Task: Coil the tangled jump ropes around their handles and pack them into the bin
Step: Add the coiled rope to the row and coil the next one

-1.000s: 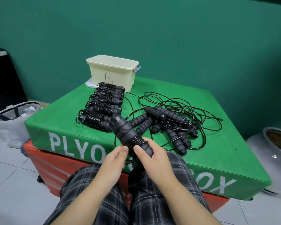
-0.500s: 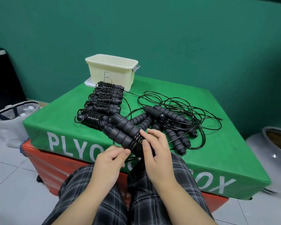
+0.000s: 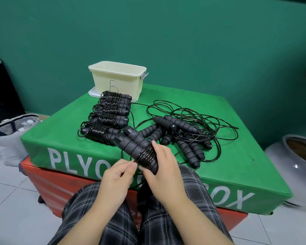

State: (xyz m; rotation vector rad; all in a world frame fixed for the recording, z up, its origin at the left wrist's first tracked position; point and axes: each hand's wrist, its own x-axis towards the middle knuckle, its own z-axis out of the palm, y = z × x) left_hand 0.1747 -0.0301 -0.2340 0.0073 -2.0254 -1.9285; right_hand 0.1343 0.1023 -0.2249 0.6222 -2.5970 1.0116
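At the centre of the frame the plyo box rests on a lower box on the floor. The bin stands at its far edge, upper centre. Before the bin lies a row of coiled ropes; right of them, the tangled ropes. At the near edge, both hands hold a handle pair: left hand lower left, right hand right. A bag sits on the floor at left, a pot at right.

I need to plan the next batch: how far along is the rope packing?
Done: about five coiled ropes lined up before the bin. In hand: right hand holds paired handles; left hand pinches the cord. Left: the tangled pile, then binning.
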